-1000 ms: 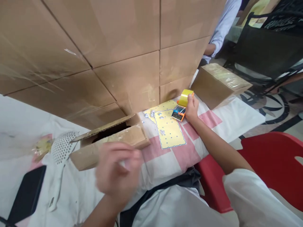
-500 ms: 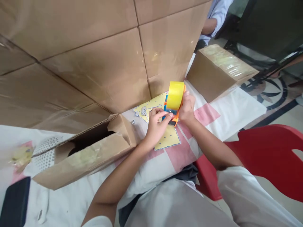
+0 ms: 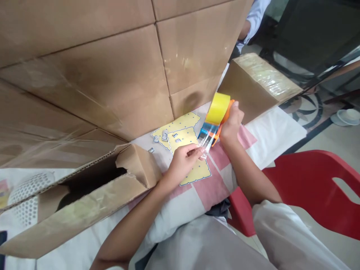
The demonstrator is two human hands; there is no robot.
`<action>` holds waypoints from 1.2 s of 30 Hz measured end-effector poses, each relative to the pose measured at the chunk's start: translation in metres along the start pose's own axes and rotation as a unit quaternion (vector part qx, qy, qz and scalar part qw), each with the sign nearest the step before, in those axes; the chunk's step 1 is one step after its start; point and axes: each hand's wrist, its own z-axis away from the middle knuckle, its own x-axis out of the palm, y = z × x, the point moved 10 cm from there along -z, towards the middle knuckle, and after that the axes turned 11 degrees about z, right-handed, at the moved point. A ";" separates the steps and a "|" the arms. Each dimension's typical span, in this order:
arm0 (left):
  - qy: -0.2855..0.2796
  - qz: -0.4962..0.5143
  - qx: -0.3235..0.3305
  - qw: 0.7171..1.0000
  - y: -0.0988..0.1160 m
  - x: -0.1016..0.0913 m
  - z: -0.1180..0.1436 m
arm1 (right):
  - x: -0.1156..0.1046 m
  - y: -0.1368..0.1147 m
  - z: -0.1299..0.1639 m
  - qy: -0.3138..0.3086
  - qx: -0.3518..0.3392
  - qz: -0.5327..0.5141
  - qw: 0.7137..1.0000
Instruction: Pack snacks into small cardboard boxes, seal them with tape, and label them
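My right hand [image 3: 232,122] is closed round the orange handle of a tape dispenser [image 3: 209,131], which carries a yellow roll of tape [image 3: 219,108]. A short length of clear tape [image 3: 206,145] stretches from the dispenser to my left hand [image 3: 187,159], whose fingers pinch its end. Below both hands, yellow paper cut-outs [image 3: 197,173] with blue wavy edges lie on the pink and white cloth. Small grey paper pieces [image 3: 165,135] rest on and beside them.
An open cardboard box [image 3: 84,210] lies to my left, in front of a white perforated basket [image 3: 26,213]. Large stacked cartons [image 3: 118,82] wall off the far side. Another taped box [image 3: 250,90] stands at right, near a red chair [image 3: 312,187] and another person's sleeve [image 3: 257,18].
My right hand has moved the dispenser right and tilted it. A strip of clear tape now spans the gap between it and my left hand, which is slightly lower.
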 end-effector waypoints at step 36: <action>-0.021 -0.021 -0.051 0.998 -0.015 -0.001 0.009 | -0.019 -0.008 0.000 0.058 -0.024 0.140 0.988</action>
